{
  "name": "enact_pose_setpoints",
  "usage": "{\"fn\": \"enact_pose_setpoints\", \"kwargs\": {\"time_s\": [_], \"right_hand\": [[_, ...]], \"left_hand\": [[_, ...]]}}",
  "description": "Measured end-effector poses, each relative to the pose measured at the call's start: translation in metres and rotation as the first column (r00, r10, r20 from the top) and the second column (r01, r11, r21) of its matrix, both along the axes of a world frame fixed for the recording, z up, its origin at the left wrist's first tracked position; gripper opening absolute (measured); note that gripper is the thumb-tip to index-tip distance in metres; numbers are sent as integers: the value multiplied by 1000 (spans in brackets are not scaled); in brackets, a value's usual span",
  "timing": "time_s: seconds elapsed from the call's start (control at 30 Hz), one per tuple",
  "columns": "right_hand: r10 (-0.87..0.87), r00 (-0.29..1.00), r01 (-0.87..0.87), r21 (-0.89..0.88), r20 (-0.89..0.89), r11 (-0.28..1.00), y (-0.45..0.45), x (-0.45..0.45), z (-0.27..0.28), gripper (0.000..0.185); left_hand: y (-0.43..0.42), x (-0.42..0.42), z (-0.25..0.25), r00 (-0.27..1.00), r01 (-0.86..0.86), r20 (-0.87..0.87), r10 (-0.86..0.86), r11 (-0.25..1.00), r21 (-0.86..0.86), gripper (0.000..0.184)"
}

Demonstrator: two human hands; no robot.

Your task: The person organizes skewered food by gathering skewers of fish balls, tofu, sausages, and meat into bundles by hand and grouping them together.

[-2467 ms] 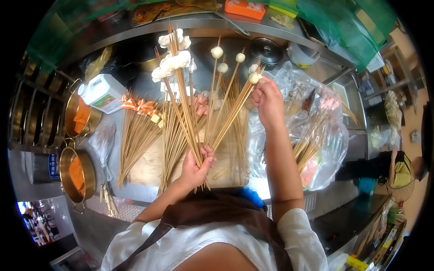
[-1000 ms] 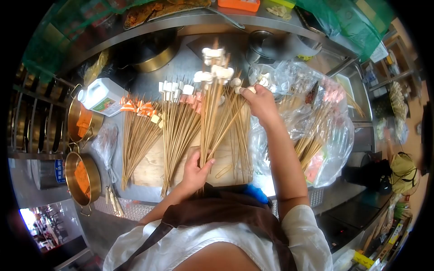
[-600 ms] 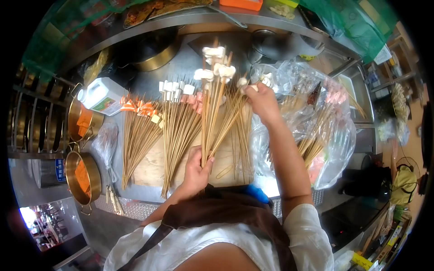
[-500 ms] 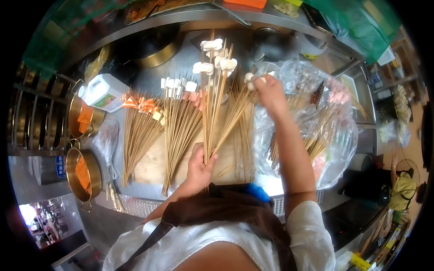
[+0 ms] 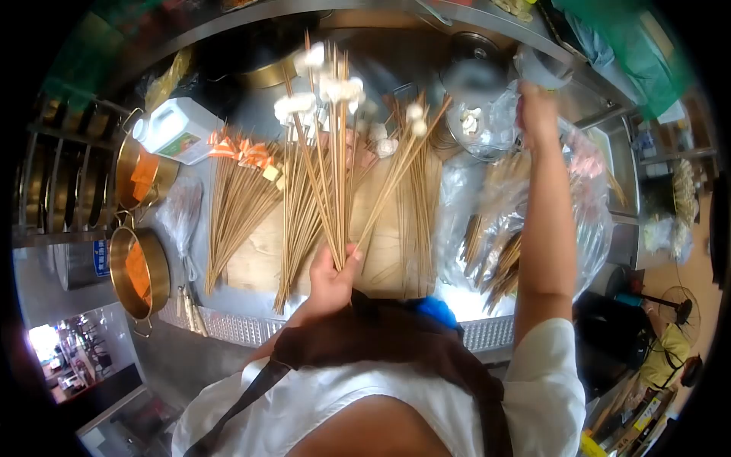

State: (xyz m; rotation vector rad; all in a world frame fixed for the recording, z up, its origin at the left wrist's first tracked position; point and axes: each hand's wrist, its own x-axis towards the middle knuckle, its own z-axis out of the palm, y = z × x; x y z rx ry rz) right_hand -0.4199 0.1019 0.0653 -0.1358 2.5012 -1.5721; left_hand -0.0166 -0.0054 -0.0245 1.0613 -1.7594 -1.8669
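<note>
My left hand (image 5: 333, 276) is wrapped round the lower ends of several bamboo skewers (image 5: 329, 194), whose tips fan out upward. Soft white food pieces (image 5: 341, 90) are threaded near their tips; one skewer leans right with small white pieces (image 5: 416, 120). My right hand (image 5: 539, 114) is stretched out at the far right, its fingers closed at the edge of a clear plastic bag (image 5: 502, 107). Beside that bag, a bowl (image 5: 487, 146) holds white pieces (image 5: 470, 122). Bundled skewers (image 5: 502, 251) lie under the plastic nearer my body.
Skewers with orange-and-white striped pieces (image 5: 247, 154) and other skewers lie on a wooden board (image 5: 251, 259). A white jug (image 5: 177, 129) and brass pots (image 5: 166, 283) stand at left. A metal shelf (image 5: 251, 17) crosses the back. Another person (image 5: 664, 354) is at far right.
My right hand has left the leaning skewer's tip and moved right and away to the plastic, uncovering the bowl of white pieces. The skewers in my left hand have swung slightly left.
</note>
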Motion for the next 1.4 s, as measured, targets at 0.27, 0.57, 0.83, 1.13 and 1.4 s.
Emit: {"fn": "enact_pose_setpoints", "kwargs": {"time_s": [0.27, 0.57, 0.83, 1.13, 1.4], "right_hand": [[224, 948, -194, 148, -226, 970, -5, 44, -63, 30], [374, 913, -340, -207, 161, 918, -28, 156, -4, 24], [327, 922, -222, -406, 208, 886, -63, 169, -18, 19], [469, 875, -420, 292, -121, 859, -37, 93, -21, 30], [432, 839, -271, 434, -331, 859, -43, 155, -73, 44]], "left_hand": [[-8, -6, 1, 1000, 31, -2, -31, 989, -143, 16], [-11, -21, 13, 991, 66, -73, -115, 874, -482, 15], [-21, -17, 24, 985, 119, -38, -169, 821, -559, 15], [-30, 15, 3, 986, 109, -72, -152, 902, -417, 16], [-68, 30, 9, 993, 117, 30, -117, 863, -492, 50]]}}
